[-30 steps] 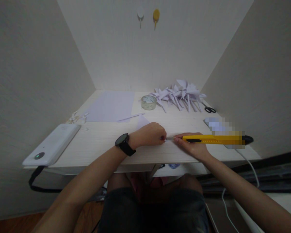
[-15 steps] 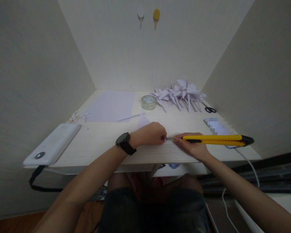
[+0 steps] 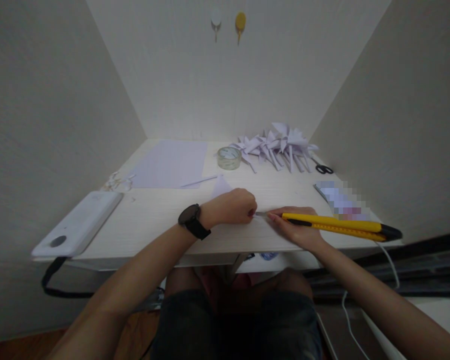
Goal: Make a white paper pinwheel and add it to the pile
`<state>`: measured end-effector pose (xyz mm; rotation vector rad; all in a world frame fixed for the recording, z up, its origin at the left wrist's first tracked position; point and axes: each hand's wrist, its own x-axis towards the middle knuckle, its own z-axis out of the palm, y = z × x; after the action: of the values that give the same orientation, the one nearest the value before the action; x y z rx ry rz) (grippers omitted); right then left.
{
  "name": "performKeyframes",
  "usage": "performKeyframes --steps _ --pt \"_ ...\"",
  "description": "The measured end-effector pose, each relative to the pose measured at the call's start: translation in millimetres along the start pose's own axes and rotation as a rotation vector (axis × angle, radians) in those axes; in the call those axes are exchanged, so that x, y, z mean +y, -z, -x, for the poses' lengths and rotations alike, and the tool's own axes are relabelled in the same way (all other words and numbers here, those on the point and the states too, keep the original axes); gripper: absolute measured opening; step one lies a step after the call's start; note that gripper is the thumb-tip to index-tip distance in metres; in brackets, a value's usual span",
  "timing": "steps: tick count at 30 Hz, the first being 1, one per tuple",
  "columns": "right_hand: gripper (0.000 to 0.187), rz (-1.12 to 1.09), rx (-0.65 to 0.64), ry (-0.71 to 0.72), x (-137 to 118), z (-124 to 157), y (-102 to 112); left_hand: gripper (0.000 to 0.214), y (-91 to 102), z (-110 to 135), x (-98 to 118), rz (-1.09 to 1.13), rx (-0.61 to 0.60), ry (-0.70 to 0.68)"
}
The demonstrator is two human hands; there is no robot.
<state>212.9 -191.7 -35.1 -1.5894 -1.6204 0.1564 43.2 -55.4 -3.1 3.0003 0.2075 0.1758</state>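
One white desk (image 3: 153, 225), walls close on left, right and far sides. Near edge just this side of left hand (image 3: 232, 206) and right hand (image 3: 298, 233), knees below. Bare desktop for moving: between left forearm and white strapped device (image 3: 80, 220) at near left, plus strip between right hand and paper pinwheels (image 3: 273, 146), far right. Packing tape roll (image 3: 228, 162) just left of pinwheels; black-handled scissors (image 3: 324, 170) by right edge; phone (image 3: 327, 194), pixelated, nearer. Large paper sheet (image 3: 172, 162) far left, thin paper stick (image 3: 198, 181) across its near right corner. Triangular paper piece (image 3: 221, 187) just beyond left hand, partly hidden.

Yellow-and-black utility knife (image 3: 337, 225) near right, blade toward left, handle running right over right hand. Right hand low over desk, forearm in from near right, fingers closed at blade end. Left forearm in from near left, black watch (image 3: 189, 214) on wrist; left hand curled into tight fist beside blade tip. Contents of fist: cannot tell.
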Motion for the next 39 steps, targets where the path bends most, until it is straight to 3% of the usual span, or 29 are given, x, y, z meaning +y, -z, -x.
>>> performKeyframes --steps 8,25,39 --pt "0.023 0.022 -0.077 -0.023 2.2 -1.6 -0.2 0.018 -0.5 -0.5 0.1 0.009 0.014 -0.012" --pt "0.022 0.058 -0.057 0.014 1.8 -0.5 -0.3 0.020 0.1 0.0 2.5 -0.084 0.015 -0.045" --pt "0.026 0.159 -0.029 0.112 8.4 2.4 -1.6 0.022 0.1 0.1 3.9 -0.113 0.004 0.011"
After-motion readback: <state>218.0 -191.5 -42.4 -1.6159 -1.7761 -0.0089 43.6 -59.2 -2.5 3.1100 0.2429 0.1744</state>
